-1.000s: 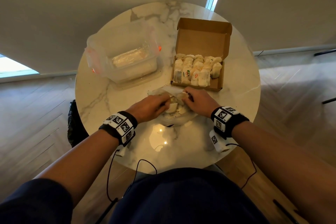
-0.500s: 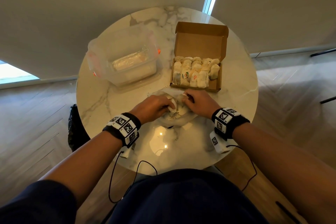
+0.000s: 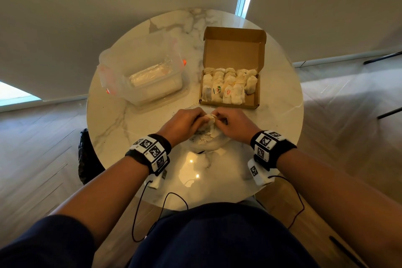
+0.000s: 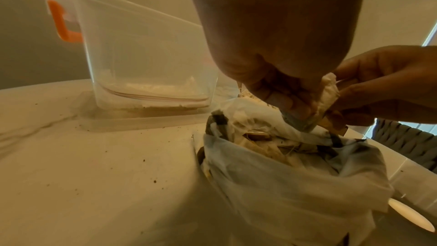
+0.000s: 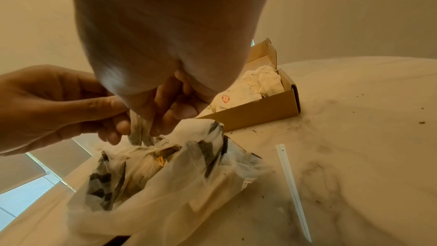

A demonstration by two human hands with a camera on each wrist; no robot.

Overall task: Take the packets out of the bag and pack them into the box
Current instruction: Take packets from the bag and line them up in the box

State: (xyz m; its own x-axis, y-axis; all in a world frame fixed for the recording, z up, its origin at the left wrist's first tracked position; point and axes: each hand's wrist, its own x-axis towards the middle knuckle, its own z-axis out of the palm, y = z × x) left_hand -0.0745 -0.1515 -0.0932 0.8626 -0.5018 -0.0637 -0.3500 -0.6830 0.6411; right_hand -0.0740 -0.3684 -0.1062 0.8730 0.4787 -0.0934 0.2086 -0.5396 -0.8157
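A thin translucent bag (image 3: pixel 206 144) holding several packets lies on the round marble table (image 3: pixel 272 137) in front of me. Just above its mouth both hands pinch one pale packet (image 3: pixel 210 118) from opposite sides: my left hand (image 3: pixel 195 121) on its left, my right hand (image 3: pixel 219 116) on its right. The left wrist view shows the packet (image 4: pixel 328 91) between left fingertips (image 4: pixel 298 106) and the right hand (image 4: pixel 390 85), over the open bag (image 4: pixel 295 175). Seen from the right wrist, the packet (image 5: pixel 139 132) hangs above the bag (image 5: pixel 165 184). The open cardboard box (image 3: pixel 253 105), just beyond, holds several packets in rows.
A clear plastic container (image 3: pixel 143 76) with orange latches stands at the back left. A white strip (image 5: pixel 293 190) and dark crumbs lie on the table right of the bag. A black sack (image 3: pixel 87 159) sits on the floor at the left.
Both hands have come together and drawn one packet up out of the bag's mouth, slightly toward the box. The box and container have not moved.
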